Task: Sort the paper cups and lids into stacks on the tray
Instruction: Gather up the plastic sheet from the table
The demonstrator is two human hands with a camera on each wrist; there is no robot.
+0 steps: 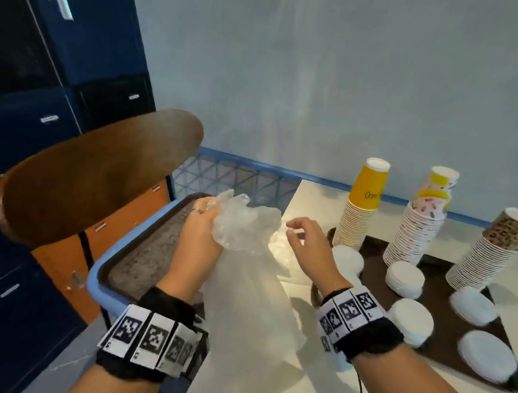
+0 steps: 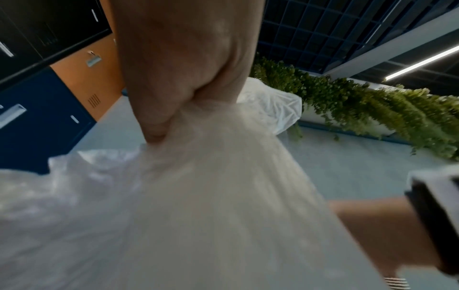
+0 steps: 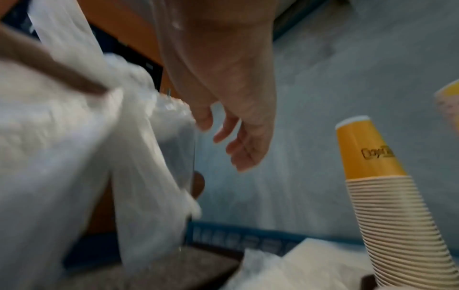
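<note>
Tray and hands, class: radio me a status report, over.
Left hand grips bunched plastic bag; right hand open beside it. Three cup stacks, five lid piles on tray. Bag off tray, nothing blocking.

- A yellow cup stack (image 1: pixel 363 204) stands upside down at the dark tray's (image 1: pixel 442 291) far left corner.
- A confetti-print cup stack (image 1: pixel 420 221), also inverted, stands to its right, its top leaning.
- A brown-speckled cup stack (image 1: pixel 492 248) stands inverted at the tray's far right edge.
- Five low piles of white lids (image 1: pixel 405 279) lie nearer on the tray, in front of the cup stacks, each apart from the others.
</note>
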